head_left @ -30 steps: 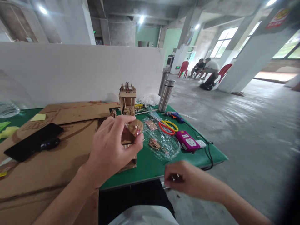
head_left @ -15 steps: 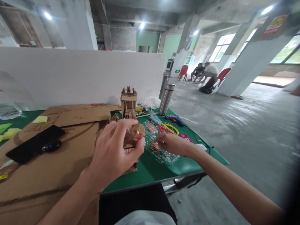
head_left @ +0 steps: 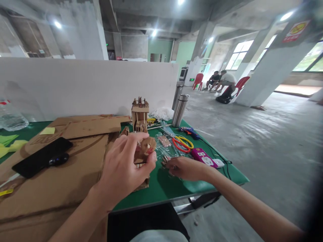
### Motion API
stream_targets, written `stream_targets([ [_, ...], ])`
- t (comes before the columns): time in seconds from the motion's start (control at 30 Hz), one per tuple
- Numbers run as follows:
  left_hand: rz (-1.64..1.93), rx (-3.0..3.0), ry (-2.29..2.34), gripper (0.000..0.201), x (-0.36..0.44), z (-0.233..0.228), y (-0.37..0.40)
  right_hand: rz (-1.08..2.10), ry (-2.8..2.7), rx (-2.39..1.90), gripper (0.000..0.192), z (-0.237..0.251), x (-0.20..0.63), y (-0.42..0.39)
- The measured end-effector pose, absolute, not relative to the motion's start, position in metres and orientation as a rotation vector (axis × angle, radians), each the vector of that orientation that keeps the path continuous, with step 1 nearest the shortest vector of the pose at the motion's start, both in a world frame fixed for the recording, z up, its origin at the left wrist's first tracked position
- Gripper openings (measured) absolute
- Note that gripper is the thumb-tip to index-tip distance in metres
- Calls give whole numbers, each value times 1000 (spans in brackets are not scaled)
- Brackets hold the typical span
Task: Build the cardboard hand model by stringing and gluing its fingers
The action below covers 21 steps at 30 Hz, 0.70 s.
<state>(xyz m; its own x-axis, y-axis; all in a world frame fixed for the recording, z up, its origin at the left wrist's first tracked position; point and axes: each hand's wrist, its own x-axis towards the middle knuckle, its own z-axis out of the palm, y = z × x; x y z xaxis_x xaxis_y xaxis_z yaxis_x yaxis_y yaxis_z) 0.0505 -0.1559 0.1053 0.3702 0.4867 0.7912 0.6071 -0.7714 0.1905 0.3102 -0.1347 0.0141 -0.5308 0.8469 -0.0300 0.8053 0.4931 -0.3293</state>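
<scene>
My left hand (head_left: pixel 121 164) pinches a small round cardboard disc (head_left: pixel 147 146) between thumb and fingers, with a pale peg-like end at its middle. Behind that hand stands a cardboard structure (head_left: pixel 140 116) with wooden sticks; its lower part is mostly hidden. To the right, my right hand (head_left: pixel 188 168) is low over the green tabletop (head_left: pixel 161 188), its fingers curled together among crinkled clear plastic and small brownish pieces (head_left: pixel 165 160). What those fingers grip is hidden. Just beyond lie scissors (head_left: pixel 182 144) with orange and yellow handles.
A purple power strip (head_left: pixel 205 158) sits right of my right hand, a blue glue gun (head_left: pixel 189 132) behind it. A steel flask (head_left: pixel 180 111) stands at the back. Cardboard sheets (head_left: pixel 63 191) cover the left, bearing a black mouse (head_left: pixel 59 159). Two people sit far off.
My right hand has drawn down and slightly right, its fingers now closed in the plastic, baring more of the scissors and power strip. My left hand keeps its hold; the view has tilted up slightly.
</scene>
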Motion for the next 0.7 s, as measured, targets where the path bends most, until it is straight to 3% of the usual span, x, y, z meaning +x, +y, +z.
stream_targets([
  [0.17, -1360, -2480, -1009, 28, 52, 107, -156, 627, -2513, -1247, 19, 13, 294, -137],
  [0.5, -1443, -2574, -1066, 31, 48, 111, -158, 396, -2202, -1248, 20, 28, 286, -129],
  [0.7, -1612, -2630, -1030, 38, 36, 118, -152, 273, -1896, -971, 21, 76, 265, -137],
])
